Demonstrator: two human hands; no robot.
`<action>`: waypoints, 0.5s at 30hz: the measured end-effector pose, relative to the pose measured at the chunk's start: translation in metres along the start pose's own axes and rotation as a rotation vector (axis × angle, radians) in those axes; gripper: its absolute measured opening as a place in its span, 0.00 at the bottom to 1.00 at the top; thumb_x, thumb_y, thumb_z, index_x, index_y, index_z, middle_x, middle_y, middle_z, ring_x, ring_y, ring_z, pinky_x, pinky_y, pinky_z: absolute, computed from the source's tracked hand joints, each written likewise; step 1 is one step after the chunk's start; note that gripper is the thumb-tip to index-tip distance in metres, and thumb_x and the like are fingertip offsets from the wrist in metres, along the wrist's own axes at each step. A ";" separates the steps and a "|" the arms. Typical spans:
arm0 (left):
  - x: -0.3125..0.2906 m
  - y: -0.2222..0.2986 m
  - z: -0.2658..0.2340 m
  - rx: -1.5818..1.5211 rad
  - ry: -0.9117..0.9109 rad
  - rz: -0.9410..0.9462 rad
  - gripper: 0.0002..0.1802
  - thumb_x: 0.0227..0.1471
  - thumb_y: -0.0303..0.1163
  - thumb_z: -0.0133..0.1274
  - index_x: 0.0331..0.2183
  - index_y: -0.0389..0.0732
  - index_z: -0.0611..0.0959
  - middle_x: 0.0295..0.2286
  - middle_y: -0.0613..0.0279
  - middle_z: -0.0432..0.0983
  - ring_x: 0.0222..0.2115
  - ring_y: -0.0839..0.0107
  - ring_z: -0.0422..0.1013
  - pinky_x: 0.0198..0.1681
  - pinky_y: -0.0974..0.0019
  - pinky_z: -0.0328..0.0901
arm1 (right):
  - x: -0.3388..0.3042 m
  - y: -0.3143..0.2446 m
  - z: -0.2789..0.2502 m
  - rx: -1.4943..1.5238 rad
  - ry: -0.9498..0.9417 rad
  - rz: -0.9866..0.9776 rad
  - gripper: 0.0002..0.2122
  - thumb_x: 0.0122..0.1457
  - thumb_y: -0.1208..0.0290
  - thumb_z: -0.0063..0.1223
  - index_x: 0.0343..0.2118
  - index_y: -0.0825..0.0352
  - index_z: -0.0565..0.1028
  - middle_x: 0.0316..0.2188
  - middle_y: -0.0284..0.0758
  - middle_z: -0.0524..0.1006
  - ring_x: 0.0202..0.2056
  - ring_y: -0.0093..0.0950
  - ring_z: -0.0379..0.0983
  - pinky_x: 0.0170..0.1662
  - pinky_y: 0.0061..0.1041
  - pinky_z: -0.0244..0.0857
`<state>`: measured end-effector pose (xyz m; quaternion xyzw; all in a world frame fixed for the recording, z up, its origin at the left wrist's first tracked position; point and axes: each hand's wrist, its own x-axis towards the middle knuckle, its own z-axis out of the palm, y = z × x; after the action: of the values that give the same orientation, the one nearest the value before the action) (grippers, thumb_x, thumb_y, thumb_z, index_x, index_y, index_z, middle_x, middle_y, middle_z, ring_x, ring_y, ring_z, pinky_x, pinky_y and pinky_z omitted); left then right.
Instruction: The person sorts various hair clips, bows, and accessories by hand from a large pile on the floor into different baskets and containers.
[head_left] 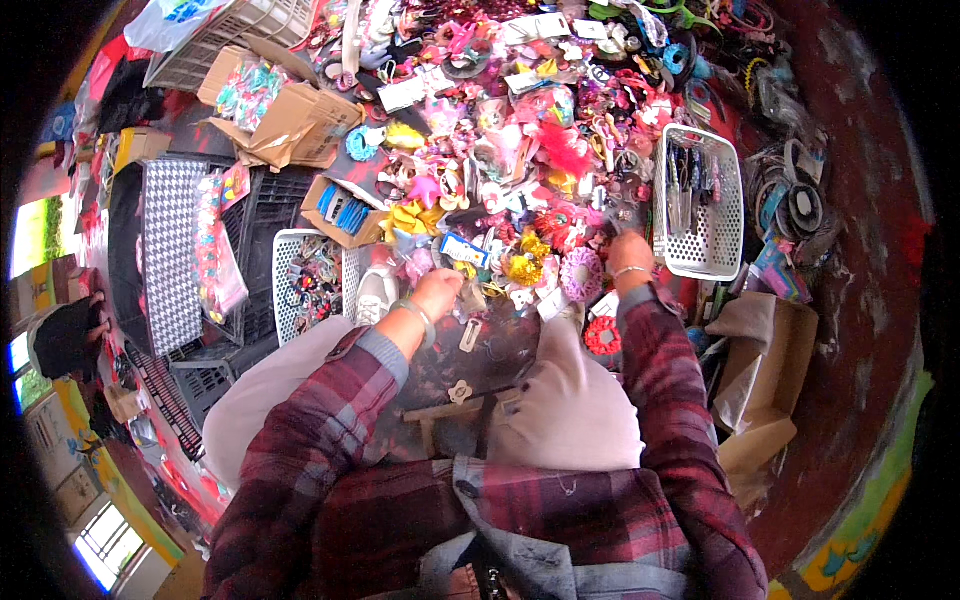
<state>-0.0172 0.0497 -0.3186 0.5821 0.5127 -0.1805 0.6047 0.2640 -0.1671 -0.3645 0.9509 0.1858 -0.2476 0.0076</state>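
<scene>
I sit on the floor before a large heap of colourful hair accessories (520,130). My left hand (438,290), with a bangle on the wrist, is closed low over small items near a pink bow (418,262); what it grips is hidden. My right hand (630,250), a thin bracelet on its wrist, reaches into the pile beside a purple scrunchie (581,273) and a gold bow (522,268). Its fingers are buried among the pieces. Both sleeves are red plaid.
A white plastic basket (712,235) with dark clips stands to the right. Another white basket (290,280) of small items sits left, by black crates (260,215) and open cardboard boxes (300,120). A brown box (770,370) lies at my right knee.
</scene>
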 end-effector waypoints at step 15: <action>0.027 0.038 0.010 -0.804 -0.114 -0.077 0.16 0.51 0.31 0.46 0.44 0.44 0.66 0.40 0.60 0.67 0.41 0.59 0.65 0.44 0.54 0.63 | -0.077 -0.091 0.008 -0.329 -0.197 -0.914 0.15 0.52 0.67 0.41 0.44 0.56 0.66 0.47 0.39 0.62 0.26 0.34 0.74 0.28 0.33 0.68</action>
<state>0.0292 0.0604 -0.3229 0.2688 0.5295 -0.0205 0.8043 0.1659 -0.1106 -0.3276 0.7302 0.6190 -0.2817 0.0659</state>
